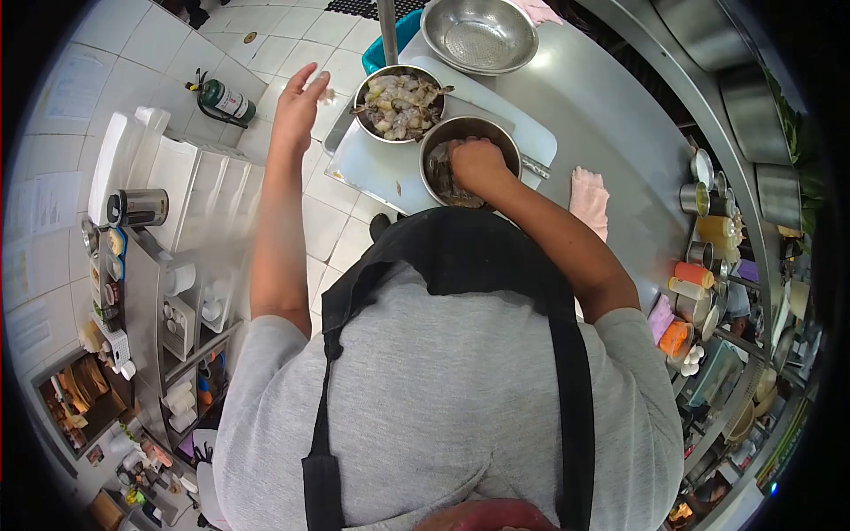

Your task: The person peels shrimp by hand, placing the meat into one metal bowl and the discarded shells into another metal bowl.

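Note:
My right hand (pixel 480 163) reaches down into a steel pot (pixel 512 142), its fingers curled at the raw grey shrimp (pixel 439 168) inside; the fingertips are partly hidden. Beside it stands a second round steel container (pixel 359 104) heaped with paler, peeled-looking shrimp (pixel 400 106). My left hand (pixel 299 99) is raised to the left of that container, fingers apart, over the tiled floor. A small blurred pale speck shows just right of its fingers. Both vessels rest on a white cutting board (pixel 376 168).
A perforated steel bowl (pixel 481 37) sits farther back on the steel counter (pixel 611 111). Right of the pot lies a pink cloth (pixel 589 202). A vertical metal post (pixel 387 31) rises behind the shrimp container, near a teal bin (pixel 375 58). A fire extinguisher (pixel 223 101) is at the left wall.

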Demonstrator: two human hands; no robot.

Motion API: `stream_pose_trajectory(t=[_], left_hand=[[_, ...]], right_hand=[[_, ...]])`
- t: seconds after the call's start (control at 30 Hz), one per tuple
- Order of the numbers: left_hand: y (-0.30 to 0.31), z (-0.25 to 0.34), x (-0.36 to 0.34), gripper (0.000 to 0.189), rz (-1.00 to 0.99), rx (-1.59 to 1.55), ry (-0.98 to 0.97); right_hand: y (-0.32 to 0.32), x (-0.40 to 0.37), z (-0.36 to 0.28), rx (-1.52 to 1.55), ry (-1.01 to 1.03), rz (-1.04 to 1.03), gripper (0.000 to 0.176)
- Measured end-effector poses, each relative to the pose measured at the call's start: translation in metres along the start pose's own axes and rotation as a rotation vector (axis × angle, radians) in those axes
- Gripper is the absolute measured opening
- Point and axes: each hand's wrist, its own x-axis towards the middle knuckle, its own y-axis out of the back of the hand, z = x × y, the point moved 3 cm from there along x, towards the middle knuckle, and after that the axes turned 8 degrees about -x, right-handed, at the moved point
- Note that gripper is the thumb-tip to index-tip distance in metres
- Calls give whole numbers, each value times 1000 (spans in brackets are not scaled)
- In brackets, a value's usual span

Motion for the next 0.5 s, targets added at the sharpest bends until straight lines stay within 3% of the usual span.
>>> stream_pose_trajectory(t=[0.23,0.27,0.33,0.47,0.5], left_hand=[[6,-3,-24,57,79,-141,-42],[9,-4,-28,51,89,-144,-18],[9,-7,-35,45,97,-143,5],[-4,-6,-48,43,45,-117,12],[-6,-5,-51,43,32,-104,14]], right_hand=[[66,-23,5,157,75,61,29],[65,-23,5,162,74,54,29],[57,-19,5,219,117,-159,32],[31,-22,-12,117,138,-204,32],[29,-22,-17,134,158,-108,33]])
